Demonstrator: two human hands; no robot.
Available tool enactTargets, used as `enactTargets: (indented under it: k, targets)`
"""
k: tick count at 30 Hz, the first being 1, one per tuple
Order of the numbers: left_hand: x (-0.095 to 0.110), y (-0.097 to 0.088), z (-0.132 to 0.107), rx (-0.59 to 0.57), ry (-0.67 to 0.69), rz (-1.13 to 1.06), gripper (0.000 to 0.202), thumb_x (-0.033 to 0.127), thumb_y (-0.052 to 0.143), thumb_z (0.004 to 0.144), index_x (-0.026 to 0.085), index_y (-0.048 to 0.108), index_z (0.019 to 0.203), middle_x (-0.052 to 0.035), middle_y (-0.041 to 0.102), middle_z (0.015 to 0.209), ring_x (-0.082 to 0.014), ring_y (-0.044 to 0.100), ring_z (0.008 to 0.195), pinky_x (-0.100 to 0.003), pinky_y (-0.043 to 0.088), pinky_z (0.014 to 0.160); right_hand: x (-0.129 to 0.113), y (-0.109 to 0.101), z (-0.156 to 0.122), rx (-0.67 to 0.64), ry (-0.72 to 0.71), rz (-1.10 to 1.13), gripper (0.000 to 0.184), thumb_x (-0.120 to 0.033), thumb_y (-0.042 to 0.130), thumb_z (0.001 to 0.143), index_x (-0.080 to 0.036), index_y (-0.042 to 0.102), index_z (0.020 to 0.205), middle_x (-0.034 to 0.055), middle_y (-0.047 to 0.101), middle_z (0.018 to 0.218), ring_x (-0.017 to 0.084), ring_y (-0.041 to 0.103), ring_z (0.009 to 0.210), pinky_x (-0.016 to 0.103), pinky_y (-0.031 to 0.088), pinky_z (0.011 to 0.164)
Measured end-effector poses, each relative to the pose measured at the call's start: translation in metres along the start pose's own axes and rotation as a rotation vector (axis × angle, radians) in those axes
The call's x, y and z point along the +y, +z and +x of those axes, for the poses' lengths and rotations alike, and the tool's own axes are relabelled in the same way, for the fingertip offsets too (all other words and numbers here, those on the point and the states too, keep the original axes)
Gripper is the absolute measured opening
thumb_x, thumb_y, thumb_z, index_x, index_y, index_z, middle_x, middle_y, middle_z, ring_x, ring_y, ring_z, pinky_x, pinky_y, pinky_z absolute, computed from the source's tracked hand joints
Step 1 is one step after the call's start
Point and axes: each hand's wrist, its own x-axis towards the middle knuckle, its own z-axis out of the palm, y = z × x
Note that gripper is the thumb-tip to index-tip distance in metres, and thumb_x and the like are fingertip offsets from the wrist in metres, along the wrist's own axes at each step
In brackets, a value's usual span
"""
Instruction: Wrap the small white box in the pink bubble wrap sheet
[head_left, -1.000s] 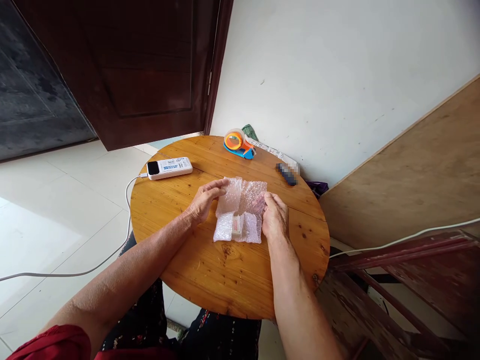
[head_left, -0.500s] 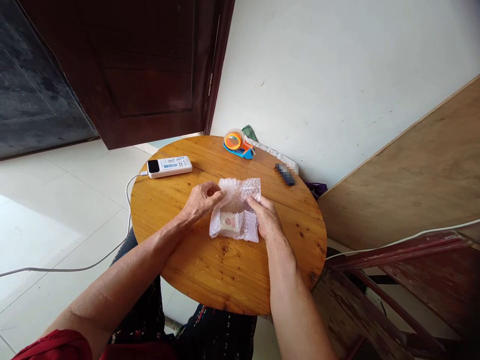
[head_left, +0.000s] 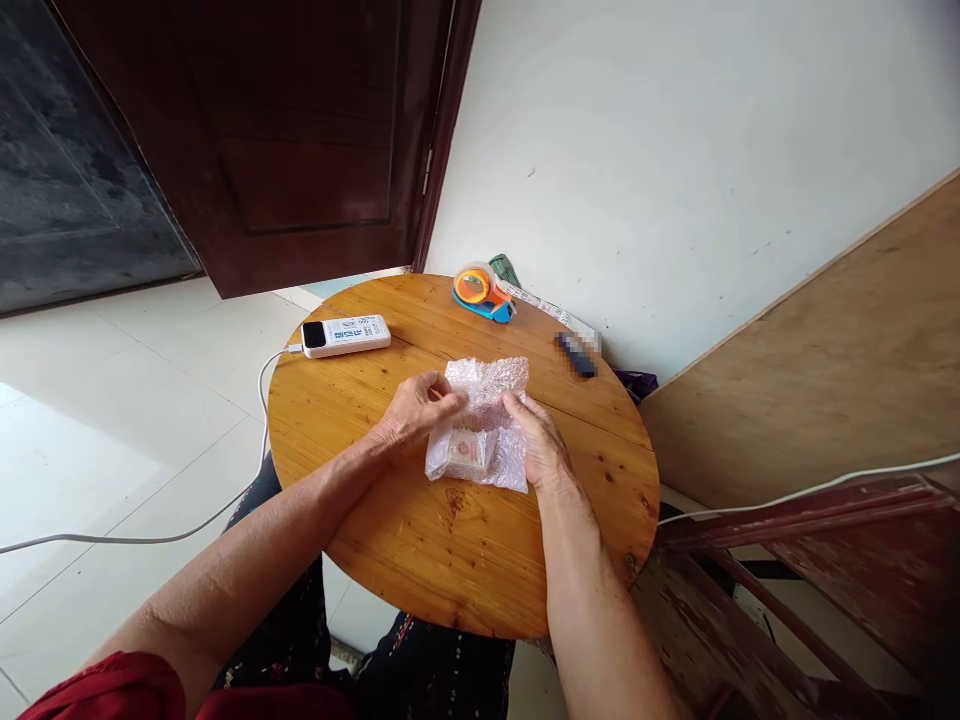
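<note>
A sheet of bubble wrap lies on the round wooden table, its far part standing up a little. On its near part rests a small pale box with a reddish mark, with wrap around it. My left hand is at the wrap's left edge, thumb and fingers closed in a pinch on it. At the right edge, my right hand grips the wrap, its thumb on top and its other fingers mostly hidden beneath.
An orange and blue tape dispenser stands at the table's far edge. To the left lies a white device with a dark screen and a plugged-in cable. A blurred dark object lies at the right, near the wall.
My left hand has shifted slightly right over the wrap. The wrap's near right part spreads a little wider. The whole view has moved slightly.
</note>
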Motion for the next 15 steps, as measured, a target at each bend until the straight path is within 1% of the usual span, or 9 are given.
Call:
enactTargets:
  k: [2,3,4,5,7,8,10,13,15]
  targets:
    - [0.002,0.003,-0.002,-0.027,0.069,0.102,0.038,0.045,0.075,0.067,0.017,0.061,0.088,0.0018,0.060,0.076,-0.0119,0.051,0.063,-0.024,0.039,0.058,0.000,0.001,-0.001,-0.024,-0.003,-0.008,0.044,-0.058,0.082,0.062,-0.023,0.063,0.079,0.0005,0.071,0.081,0.021,0.065,0.075,0.034,0.053,0.074]
    - [0.003,0.004,-0.003,-0.034,0.095,0.147,0.042,0.043,0.079,0.063,0.017,0.062,0.092,0.0015,0.060,0.080,-0.0116,0.051,0.064,-0.024,0.039,0.060,0.000,0.002,-0.001,-0.032,-0.003,-0.007,0.043,-0.058,0.082,0.063,-0.023,0.063,0.080,0.0011,0.071,0.083,0.022,0.065,0.076,0.035,0.053,0.074]
    - [0.004,0.005,-0.004,-0.037,0.106,0.175,0.041,0.039,0.079,0.063,0.017,0.062,0.092,0.0017,0.061,0.081,-0.0113,0.051,0.064,-0.024,0.039,0.060,0.001,0.002,-0.001,-0.032,-0.004,-0.005,0.043,-0.057,0.081,0.064,-0.023,0.063,0.082,0.0015,0.072,0.085,0.022,0.066,0.077,0.035,0.054,0.075]
    - [0.004,0.005,-0.004,-0.039,0.097,0.182,0.034,0.035,0.077,0.065,0.017,0.063,0.089,0.0022,0.060,0.078,-0.0108,0.050,0.064,-0.023,0.039,0.060,0.002,0.002,-0.001,-0.023,-0.007,-0.008,0.042,-0.057,0.081,0.065,-0.023,0.063,0.084,0.0019,0.072,0.088,0.022,0.066,0.079,0.035,0.054,0.076]
    - [0.003,0.004,-0.002,-0.033,0.040,0.148,0.014,0.025,0.069,0.068,0.017,0.062,0.077,0.0036,0.058,0.068,-0.0100,0.047,0.061,-0.022,0.036,0.058,0.005,0.000,0.001,0.026,-0.035,-0.048,0.044,-0.059,0.078,0.066,-0.023,0.065,0.089,0.0028,0.073,0.092,0.023,0.067,0.083,0.036,0.055,0.076]
    - [0.002,0.003,-0.001,-0.017,0.007,0.099,0.007,0.021,0.065,0.068,0.016,0.061,0.072,0.0043,0.055,0.063,-0.0094,0.046,0.058,-0.022,0.035,0.056,0.006,-0.001,0.002,0.061,-0.058,-0.083,0.046,-0.061,0.077,0.067,-0.023,0.065,0.090,0.0031,0.073,0.093,0.023,0.067,0.084,0.036,0.055,0.076]
    - [0.001,-0.001,0.003,0.052,-0.060,-0.077,0.001,0.016,0.059,0.065,0.016,0.057,0.065,0.0056,0.051,0.057,-0.0083,0.043,0.054,-0.021,0.032,0.052,0.007,-0.003,0.005,0.131,-0.111,-0.158,0.047,-0.064,0.074,0.067,-0.023,0.067,0.088,0.0035,0.074,0.090,0.023,0.067,0.083,0.035,0.055,0.073]
    - [0.000,-0.006,0.008,0.182,-0.188,-0.431,0.004,0.016,0.057,0.059,0.017,0.054,0.061,0.0062,0.050,0.052,-0.0072,0.041,0.048,-0.019,0.032,0.048,0.005,-0.007,0.008,0.211,-0.154,-0.197,0.044,-0.063,0.075,0.064,-0.022,0.066,0.078,0.0026,0.071,0.077,0.021,0.063,0.071,0.032,0.052,0.064]
    - [0.000,-0.009,0.011,0.236,-0.253,-0.566,0.008,0.018,0.058,0.057,0.018,0.050,0.059,0.0064,0.049,0.050,-0.0068,0.041,0.046,-0.019,0.033,0.047,0.003,-0.010,0.010,0.270,-0.175,-0.181,0.042,-0.060,0.076,0.062,-0.021,0.065,0.075,0.0011,0.067,0.070,0.018,0.058,0.063,0.029,0.048,0.058]
